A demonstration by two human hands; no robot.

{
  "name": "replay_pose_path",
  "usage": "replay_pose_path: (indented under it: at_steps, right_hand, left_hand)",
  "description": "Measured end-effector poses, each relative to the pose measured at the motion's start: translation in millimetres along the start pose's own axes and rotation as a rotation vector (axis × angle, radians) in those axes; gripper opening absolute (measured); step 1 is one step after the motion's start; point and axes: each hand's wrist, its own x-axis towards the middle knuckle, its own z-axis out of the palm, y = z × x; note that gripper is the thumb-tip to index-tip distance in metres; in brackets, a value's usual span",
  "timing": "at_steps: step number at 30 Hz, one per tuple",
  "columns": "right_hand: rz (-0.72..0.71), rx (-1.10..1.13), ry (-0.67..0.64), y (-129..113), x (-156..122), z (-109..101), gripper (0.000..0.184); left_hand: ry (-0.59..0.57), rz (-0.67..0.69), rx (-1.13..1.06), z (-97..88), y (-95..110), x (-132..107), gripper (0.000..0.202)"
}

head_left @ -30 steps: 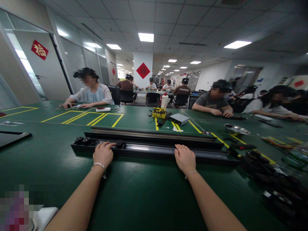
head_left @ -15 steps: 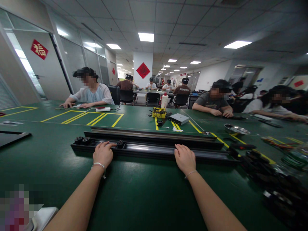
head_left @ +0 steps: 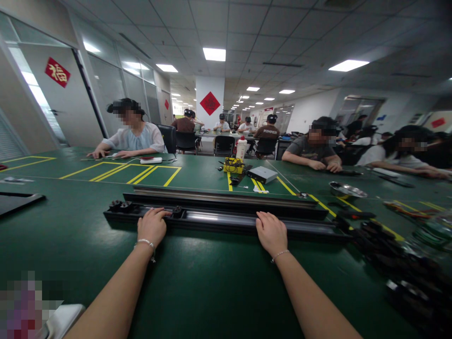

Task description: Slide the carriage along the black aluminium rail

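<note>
A long black metal rail (head_left: 219,219) with a shiny inner channel lies across the green table in front of me. My left hand (head_left: 151,227) grips its near side toward the left end, and the fingertips reach close to a small black block (head_left: 178,212) seated in the channel. More small black parts (head_left: 120,205) sit at the rail's left end. Farther right, my right hand (head_left: 271,231) is on the same rail, its fingers together and bent over the near edge. The undersides of both hands are hidden. Directly behind lies a second long black rail (head_left: 226,198).
Dark parts (head_left: 399,259) are heaped at the right, near a metal bowl (head_left: 348,189) and a clear plastic container (head_left: 431,235). A grey box (head_left: 263,174) and a yellow item with black cable (head_left: 233,165) stand beyond the rails. Co-workers sit across the table.
</note>
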Motion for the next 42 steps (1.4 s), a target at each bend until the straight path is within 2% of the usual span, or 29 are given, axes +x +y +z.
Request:
replay_pose_path:
  at_steps: [6,11,14,23,42]
  right_hand:
    - [-0.065,-0.012,0.033,-2,-4,-3,0.039]
    - [-0.301,-0.002,0.009,-12,-8,-3,0.036]
    - [-0.370,0.016,-0.013,-20,-11,-4,0.031]
    - [-0.361,-0.111,-0.106,-26,-14,-4,0.024]
    - [-0.384,-0.100,-0.092,-24,-12,-2,0.022]
  left_hand:
    - [-0.031,0.058,0.038,-0.4,9,-3,0.038]
    - [-0.048,0.082,0.117,-2.4,12,-4,0.039]
    - [-0.054,0.100,0.142,-4.0,15,-6,0.040]
    - [-0.083,0.146,0.209,-4.7,19,-8,0.042]
    - [-0.094,0.120,0.204,-1.3,18,-6,0.038]
